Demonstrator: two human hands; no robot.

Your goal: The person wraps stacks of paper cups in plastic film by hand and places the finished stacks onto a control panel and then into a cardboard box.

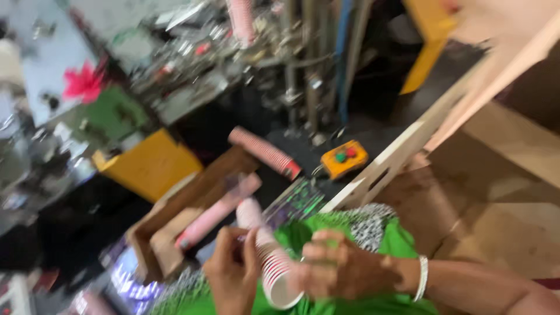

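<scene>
The picture is blurred by motion. My right hand [335, 271] grips the open end of a stack of red-and-white striped paper cups [271, 262], low in the middle of the view. My left hand [232, 274] holds the same stack from the left, fingers pinched near the top of it. The stack rests over my lap, which is covered in green cloth [385, 242]. A white bangle [422, 277] sits on my right wrist.
A wooden trough [192, 201] holds another long cup stack [219, 213]. One more striped stack [265, 153] lies on the machine behind it. An orange button box [344, 158] with a red and a green button sits nearby. A yellow box [149, 166] stands left, wooden boards [466, 111] right.
</scene>
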